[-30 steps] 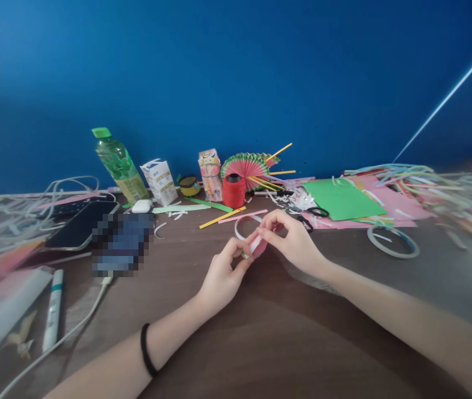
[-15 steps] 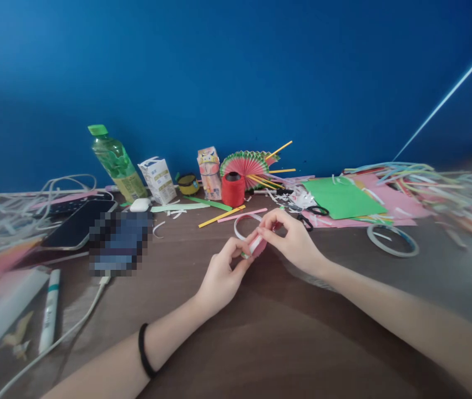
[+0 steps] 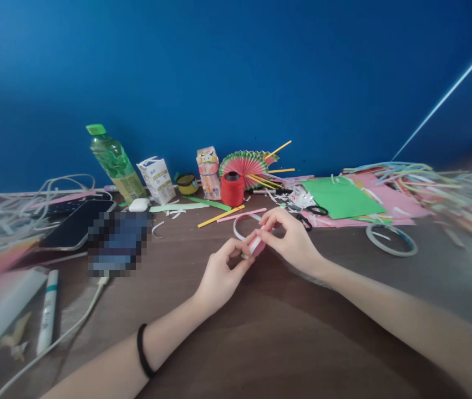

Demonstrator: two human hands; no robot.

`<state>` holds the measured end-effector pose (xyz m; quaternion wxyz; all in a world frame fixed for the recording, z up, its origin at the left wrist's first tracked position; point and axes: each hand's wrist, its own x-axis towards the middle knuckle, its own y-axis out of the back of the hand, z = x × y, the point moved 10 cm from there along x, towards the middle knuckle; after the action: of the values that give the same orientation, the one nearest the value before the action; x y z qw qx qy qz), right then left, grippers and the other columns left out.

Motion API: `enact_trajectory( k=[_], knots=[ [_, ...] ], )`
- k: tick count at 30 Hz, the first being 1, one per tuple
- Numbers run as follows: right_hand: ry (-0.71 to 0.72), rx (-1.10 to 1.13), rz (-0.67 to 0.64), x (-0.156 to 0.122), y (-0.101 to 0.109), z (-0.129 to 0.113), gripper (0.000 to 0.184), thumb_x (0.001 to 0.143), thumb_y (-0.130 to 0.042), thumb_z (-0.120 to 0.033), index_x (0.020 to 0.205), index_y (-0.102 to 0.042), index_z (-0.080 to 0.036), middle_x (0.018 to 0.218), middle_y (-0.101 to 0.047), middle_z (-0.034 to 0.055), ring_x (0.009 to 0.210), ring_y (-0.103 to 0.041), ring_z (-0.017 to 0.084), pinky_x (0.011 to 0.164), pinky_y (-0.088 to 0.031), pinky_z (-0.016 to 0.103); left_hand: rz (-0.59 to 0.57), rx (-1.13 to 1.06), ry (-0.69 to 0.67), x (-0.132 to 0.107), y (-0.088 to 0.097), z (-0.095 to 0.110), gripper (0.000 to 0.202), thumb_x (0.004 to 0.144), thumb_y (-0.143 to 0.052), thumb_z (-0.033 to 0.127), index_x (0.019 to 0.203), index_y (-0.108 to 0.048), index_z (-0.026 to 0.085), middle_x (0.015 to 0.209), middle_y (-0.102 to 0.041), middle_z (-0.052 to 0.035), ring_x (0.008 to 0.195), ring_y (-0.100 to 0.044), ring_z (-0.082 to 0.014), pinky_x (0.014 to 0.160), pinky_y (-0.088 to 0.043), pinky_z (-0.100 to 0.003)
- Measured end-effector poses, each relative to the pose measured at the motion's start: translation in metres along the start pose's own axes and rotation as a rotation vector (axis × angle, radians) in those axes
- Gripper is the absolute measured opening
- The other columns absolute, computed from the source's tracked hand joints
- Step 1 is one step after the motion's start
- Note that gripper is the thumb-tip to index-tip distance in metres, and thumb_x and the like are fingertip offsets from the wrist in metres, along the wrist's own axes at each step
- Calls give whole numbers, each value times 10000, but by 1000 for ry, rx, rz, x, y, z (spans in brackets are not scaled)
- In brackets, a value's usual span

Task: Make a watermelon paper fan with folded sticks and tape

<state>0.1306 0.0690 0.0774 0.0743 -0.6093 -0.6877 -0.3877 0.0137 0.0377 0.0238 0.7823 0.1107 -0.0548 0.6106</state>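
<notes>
Over the dark wooden table, my left hand and my right hand meet on a small pink and white folded paper piece. The left hand pinches its lower end between thumb and fingers. From above, my right hand's fingertips are closed on its upper end. A loose white paper strip curls in a loop just behind the piece. A black hair band sits on my left wrist.
Along the blue wall stand a green bottle, a small carton, a red thread spool and a pink paper fan. Green paper, black scissors, a tape ring and paper strips lie right. A phone, cables and a pen lie left.
Both hands stay pinched on the paper piece and have barely shifted. The view has drifted slightly to the right.
</notes>
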Motion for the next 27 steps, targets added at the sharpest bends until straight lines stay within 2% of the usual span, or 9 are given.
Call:
enact_trajectory(
  k=[4,8,12,17,23,27],
  knots=[
    [29,-22,35,-2,2,0,134,736,-592,-176,719,-462,-199,936,-517,40,895,-523,177,742,-421,317,-6,-66,-4,1,-1,2,103,773,-556,168,742,-460,189,1225,-572,-85,1122,-538,-184,928,-419,-304],
    [-57,-23,69,-2,6,10,251,709,-626,-215,895,-458,-208,958,-530,41,837,-520,173,773,-415,343,-7,-70,-8,0,-1,4,102,768,-551,144,745,-463,189,1231,-567,-84,1148,-517,-184,968,-392,-326],
    [-103,-71,-28,0,-1,16,117,750,-595,-266,815,-521,-204,830,-558,20,814,-507,181,776,-393,342,-26,-64,-8,1,-3,4,99,769,-538,131,744,-460,186,1264,-538,-91,1177,-488,-181,1002,-352,-340],
    [-170,6,-66,-1,-6,25,120,747,-595,-290,801,-539,-199,798,-570,7,779,-517,162,730,-399,304,-113,-107,31,5,-10,-2,122,752,-587,168,764,-467,184,1335,-459,-98,1249,-401,-189,1034,-294,-338],
    [-243,183,-98,-4,-14,32,128,769,-571,-309,797,-531,-190,757,-548,-4,701,-510,130,679,-406,276,-111,-145,52,7,-10,-9,68,793,-537,203,787,-475,176,1124,-591,-84,1120,-512,-181,981,-347,-342],
    [-270,274,-139,-6,-20,35,142,785,-554,-322,794,-524,-183,734,-529,-11,680,-500,120,660,-406,267,-124,-115,46,8,-11,-11,88,777,-549,201,845,-503,173,1029,-604,-62,1051,-543,-177,974,-362,-356]
  ],
)
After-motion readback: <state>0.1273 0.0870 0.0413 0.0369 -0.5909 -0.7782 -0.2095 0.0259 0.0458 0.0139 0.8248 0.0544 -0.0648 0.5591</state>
